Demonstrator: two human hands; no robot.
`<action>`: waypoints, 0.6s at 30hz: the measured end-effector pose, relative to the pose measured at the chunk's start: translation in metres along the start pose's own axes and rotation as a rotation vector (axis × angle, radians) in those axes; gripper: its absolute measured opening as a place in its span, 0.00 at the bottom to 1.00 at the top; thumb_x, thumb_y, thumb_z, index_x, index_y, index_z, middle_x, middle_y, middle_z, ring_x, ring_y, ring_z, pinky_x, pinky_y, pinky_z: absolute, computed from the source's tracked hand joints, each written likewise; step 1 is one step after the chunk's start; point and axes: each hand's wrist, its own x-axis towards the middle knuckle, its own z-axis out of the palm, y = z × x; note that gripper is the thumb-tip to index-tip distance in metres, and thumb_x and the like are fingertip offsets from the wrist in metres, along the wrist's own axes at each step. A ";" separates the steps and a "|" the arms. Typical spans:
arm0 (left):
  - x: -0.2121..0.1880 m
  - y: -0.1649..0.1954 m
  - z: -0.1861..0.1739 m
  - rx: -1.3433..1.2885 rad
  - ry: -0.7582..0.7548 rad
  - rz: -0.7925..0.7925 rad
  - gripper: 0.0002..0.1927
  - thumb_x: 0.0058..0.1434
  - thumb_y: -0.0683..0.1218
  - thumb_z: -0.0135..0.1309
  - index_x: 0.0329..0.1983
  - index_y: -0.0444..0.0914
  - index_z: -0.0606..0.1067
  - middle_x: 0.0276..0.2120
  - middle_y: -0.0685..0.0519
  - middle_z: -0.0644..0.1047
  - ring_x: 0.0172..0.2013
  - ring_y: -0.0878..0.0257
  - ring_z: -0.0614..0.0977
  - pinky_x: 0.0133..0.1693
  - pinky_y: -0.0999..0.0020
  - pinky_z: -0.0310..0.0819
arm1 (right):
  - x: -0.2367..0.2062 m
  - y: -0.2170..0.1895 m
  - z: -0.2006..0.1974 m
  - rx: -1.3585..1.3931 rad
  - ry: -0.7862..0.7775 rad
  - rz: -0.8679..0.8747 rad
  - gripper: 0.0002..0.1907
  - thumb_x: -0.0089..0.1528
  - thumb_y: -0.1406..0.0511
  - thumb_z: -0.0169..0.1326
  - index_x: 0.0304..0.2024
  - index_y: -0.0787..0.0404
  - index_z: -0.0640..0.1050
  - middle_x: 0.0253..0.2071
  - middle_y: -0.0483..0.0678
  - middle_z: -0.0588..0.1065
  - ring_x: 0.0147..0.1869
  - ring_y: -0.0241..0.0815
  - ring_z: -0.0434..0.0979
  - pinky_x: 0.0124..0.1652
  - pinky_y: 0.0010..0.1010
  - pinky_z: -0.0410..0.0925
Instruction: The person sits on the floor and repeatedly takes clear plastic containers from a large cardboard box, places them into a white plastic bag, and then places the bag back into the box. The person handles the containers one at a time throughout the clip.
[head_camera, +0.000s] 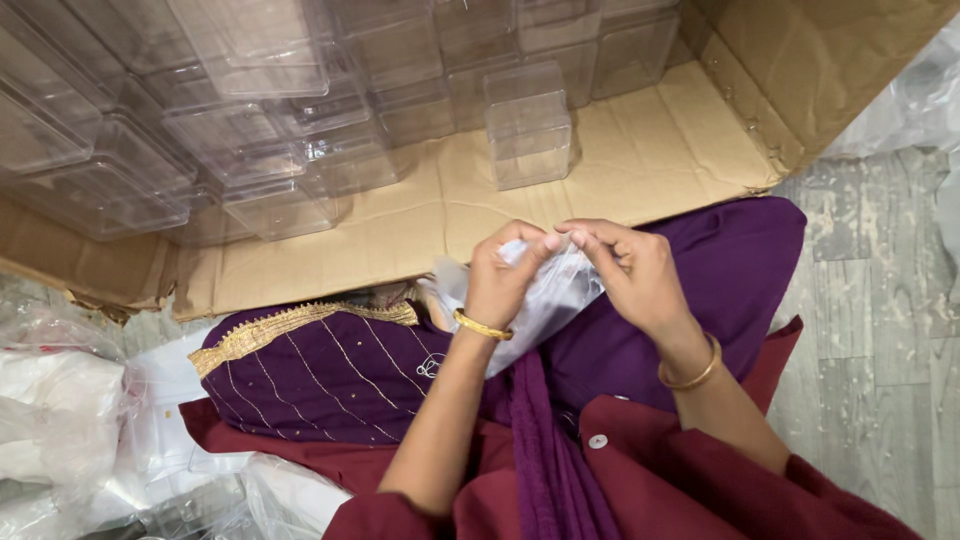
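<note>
Both hands meet over my lap on a thin clear plastic bag. My left hand grips the bag's upper part, fingers curled around it. My right hand pinches the bag's top edge with its fingertips, touching the left thumb. Each wrist wears a gold bangle. Purple cloth with gold trim covers my knees under the bag. What lies inside the bag is hidden.
A flattened cardboard box lies in front of me, holding several clear plastic boxes; one stack stands apart near the middle. Crumpled plastic bags pile at the left. Grey tiled floor runs along the right.
</note>
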 end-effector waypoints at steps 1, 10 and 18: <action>0.000 -0.001 -0.004 -0.029 -0.053 -0.012 0.10 0.66 0.46 0.62 0.35 0.34 0.78 0.28 0.60 0.76 0.29 0.72 0.71 0.32 0.75 0.65 | 0.002 0.002 0.002 0.039 0.018 -0.067 0.10 0.68 0.69 0.55 0.50 0.66 0.82 0.42 0.48 0.83 0.45 0.31 0.80 0.44 0.21 0.71; 0.011 0.000 -0.035 -0.144 -0.490 -0.065 0.18 0.71 0.55 0.54 0.33 0.37 0.77 0.37 0.55 0.75 0.40 0.67 0.76 0.45 0.71 0.71 | 0.009 0.055 -0.009 0.952 -0.171 0.186 0.12 0.72 0.66 0.56 0.40 0.70 0.81 0.29 0.47 0.77 0.28 0.30 0.73 0.31 0.19 0.68; 0.070 -0.001 -0.057 0.573 -0.139 0.365 0.07 0.67 0.47 0.57 0.39 0.38 0.76 0.31 0.49 0.81 0.36 0.61 0.84 0.41 0.60 0.77 | 0.071 0.048 -0.027 0.959 -0.082 -0.162 0.06 0.69 0.70 0.52 0.45 0.67 0.79 0.39 0.49 0.78 0.42 0.38 0.76 0.49 0.32 0.73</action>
